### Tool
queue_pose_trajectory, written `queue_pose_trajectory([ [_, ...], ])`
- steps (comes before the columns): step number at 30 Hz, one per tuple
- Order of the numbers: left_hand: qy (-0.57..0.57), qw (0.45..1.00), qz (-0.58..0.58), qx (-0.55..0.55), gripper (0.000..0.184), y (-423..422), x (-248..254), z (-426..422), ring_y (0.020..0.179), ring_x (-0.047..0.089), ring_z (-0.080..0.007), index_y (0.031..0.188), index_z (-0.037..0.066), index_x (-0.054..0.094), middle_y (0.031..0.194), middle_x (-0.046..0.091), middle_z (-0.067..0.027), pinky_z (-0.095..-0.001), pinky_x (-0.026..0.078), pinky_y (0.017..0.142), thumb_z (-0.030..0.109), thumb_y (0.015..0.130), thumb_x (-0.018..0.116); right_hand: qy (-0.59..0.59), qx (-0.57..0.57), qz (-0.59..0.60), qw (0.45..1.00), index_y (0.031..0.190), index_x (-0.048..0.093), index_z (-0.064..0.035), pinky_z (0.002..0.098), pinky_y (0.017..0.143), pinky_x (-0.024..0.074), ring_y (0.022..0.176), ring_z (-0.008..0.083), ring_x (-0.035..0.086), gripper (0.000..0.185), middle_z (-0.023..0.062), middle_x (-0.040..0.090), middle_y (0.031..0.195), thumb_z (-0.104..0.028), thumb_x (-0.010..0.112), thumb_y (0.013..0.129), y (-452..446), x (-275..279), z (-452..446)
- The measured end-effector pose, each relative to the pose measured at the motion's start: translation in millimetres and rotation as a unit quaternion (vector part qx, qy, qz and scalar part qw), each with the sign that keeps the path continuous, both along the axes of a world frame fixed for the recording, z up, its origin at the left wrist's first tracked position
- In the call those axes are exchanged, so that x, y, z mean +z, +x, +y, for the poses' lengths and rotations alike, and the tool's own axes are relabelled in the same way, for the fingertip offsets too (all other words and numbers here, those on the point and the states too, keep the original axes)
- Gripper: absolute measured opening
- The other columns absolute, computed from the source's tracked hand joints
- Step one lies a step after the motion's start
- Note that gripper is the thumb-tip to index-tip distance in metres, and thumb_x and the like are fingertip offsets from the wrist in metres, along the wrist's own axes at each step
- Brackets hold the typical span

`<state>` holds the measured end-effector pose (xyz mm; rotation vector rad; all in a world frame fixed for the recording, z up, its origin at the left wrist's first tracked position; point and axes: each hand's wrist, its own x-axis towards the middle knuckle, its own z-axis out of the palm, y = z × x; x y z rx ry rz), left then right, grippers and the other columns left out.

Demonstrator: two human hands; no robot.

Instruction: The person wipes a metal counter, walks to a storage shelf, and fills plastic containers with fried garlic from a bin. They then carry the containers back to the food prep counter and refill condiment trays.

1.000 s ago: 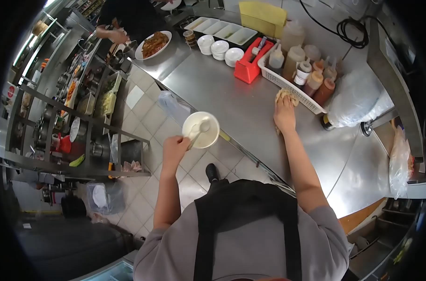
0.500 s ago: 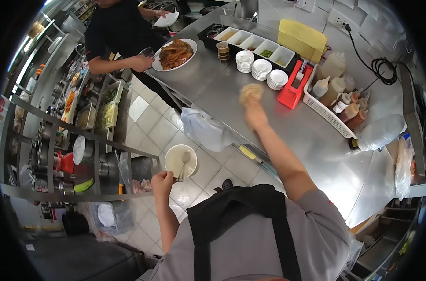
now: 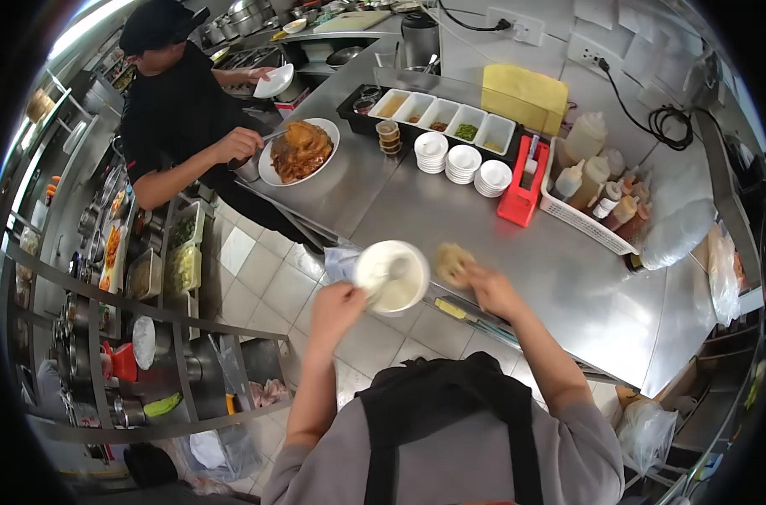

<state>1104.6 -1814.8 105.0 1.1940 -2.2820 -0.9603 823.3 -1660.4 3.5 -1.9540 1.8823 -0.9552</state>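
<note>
My left hand [image 3: 337, 313] grips the rim of a white bowl [image 3: 410, 282] together with a spoon [image 3: 391, 273] that lies inside it. The bowl is in the air, beside the front edge of the steel counter [image 3: 518, 269]. A crumpled beige cloth [image 3: 454, 263] is pinched in my right hand [image 3: 492, 290], near the counter's front edge and just right of the bowl. Part of the cloth is blurred by motion.
Across the counter are stacked small white dishes [image 3: 463, 162], a red dispenser [image 3: 526, 185], a basket [image 3: 589, 220] of squeeze bottles, and a condiment tray [image 3: 438, 118]. At the far left a co-worker [image 3: 181, 118] stands by a plate of food [image 3: 301, 153].
My right hand has swept the cloth leftward and back to the counter's front edge. The left hand has brought the bowl up beside it. The view has shifted, showing more of the co-worker.
</note>
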Motion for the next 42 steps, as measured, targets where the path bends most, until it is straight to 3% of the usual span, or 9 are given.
queue_pose_trajectory([
  [7,0.036,0.966,-0.024,-0.254,0.031,-185,-50,32,0.055,0.058,-0.0317,0.067,0.0,0.063,0.06,0.058,-0.0174,-0.0407,0.045,0.054,0.029,0.072,0.055,0.037,-0.42,0.055,0.905,0.111,0.056,0.0046,0.0355,0.098,0.0351,0.115,0.0322,0.047,0.03,0.0204,0.051,0.122,-0.002,0.042,0.086,-48,-49,241],
  [9,0.046,0.954,-0.035,-0.295,0.03,-224,-51,52,0.057,0.058,-0.0339,0.066,0.001,0.064,0.06,0.059,-0.0163,-0.0422,0.045,0.054,0.029,0.073,0.055,-0.13,-0.575,-0.238,0.772,0.116,0.052,0.0049,0.0306,0.096,0.0342,0.112,0.0203,0.046,0.032,0.0103,0.048,0.124,-0.009,0.042,0.089,-85,-82,330],
  [12,0.042,0.951,-0.027,-0.306,0.034,-261,-60,72,0.058,0.058,-0.0337,0.063,0.002,0.064,0.061,0.06,-0.0159,-0.0426,0.045,0.055,0.032,0.076,0.055,-0.003,-0.752,0.113,0.65,0.123,0.049,-0.0018,0.0271,0.094,0.0357,0.11,0.0174,0.049,0.04,0.0048,0.052,0.122,-0.018,0.047,0.087,-106,-101,451],
  [13,0.043,0.952,-0.026,-0.301,0.034,-264,-62,72,0.058,0.058,-0.0337,0.063,0.002,0.064,0.061,0.06,-0.0159,-0.0426,0.045,0.055,0.032,0.076,0.055,0.142,-0.72,0.417,0.536,0.12,0.053,-0.0012,0.0281,0.09,0.0413,0.107,0.0191,0.053,0.04,0.0049,0.055,0.121,-0.018,0.05,0.084,-111,-105,476],
  [16,-0.053,0.953,-0.014,-0.298,0.035,-281,-61,61,0.06,0.06,-0.0303,0.066,0.002,0.064,0.064,0.061,-0.0146,-0.0415,0.046,0.056,0.034,0.078,0.056,-0.468,-0.826,-0.261,0.172,0.112,0.058,-0.0031,0.0383,0.058,0.0552,0.078,0.0294,0.065,0.035,0.0149,0.065,0.095,-0.005,0.052,0.077,-104,-51,451],
  [17,-0.01,0.967,0.022,-0.255,0.034,-284,-56,47,0.063,0.061,-0.0283,0.069,0.002,0.064,0.067,0.062,-0.0137,-0.0405,0.047,0.057,0.034,0.079,0.057,-0.225,-0.953,-0.202,-0.014,0.106,0.06,0.0008,0.0375,0.052,0.0566,0.069,0.0274,0.064,0.032,0.0164,0.065,0.089,-0.004,0.054,0.075,-129,-12,422],
  [29,-0.29,0.912,-0.286,0.053,0.025,-376,-22,-235,0.097,0.059,-0.0259,0.093,0.011,0.067,0.102,0.065,-0.0078,-0.0422,0.038,0.085,0.029,0.08,0.056,-0.516,-0.799,-0.151,0.27,0.104,0.06,0.0061,0.036,0.061,0.0583,0.08,0.0272,0.063,0.031,0.0202,0.061,0.098,0.001,0.052,0.075,-108,23,412],
  [35,-0.346,0.895,-0.278,0.046,0.03,-389,-32,-273,0.092,0.062,-0.0251,0.093,0.01,0.067,0.093,0.067,-0.0089,-0.0463,0.038,0.09,0.033,0.073,0.063,-0.135,-0.75,-0.053,0.646,0.116,0.056,-0.0008,0.0317,0.09,0.0406,0.102,0.0236,0.054,0.036,0.0143,0.058,0.113,-0.02,0.051,0.086,-151,-13,417],
  [42,-0.46,0.875,-0.151,0.024,0.022,-335,35,-237,0.081,0.06,-0.0257,0.072,0.009,0.067,0.074,0.065,-0.0097,-0.0402,0.041,0.072,0.03,0.069,0.063,0.101,-0.659,0.127,0.734,0.132,0.04,-0.006,0.0372,0.104,0.0263,0.128,0.0323,0.032,0.042,0.0158,0.034,0.139,-0.017,0.042,0.091,-235,-70,342],
])
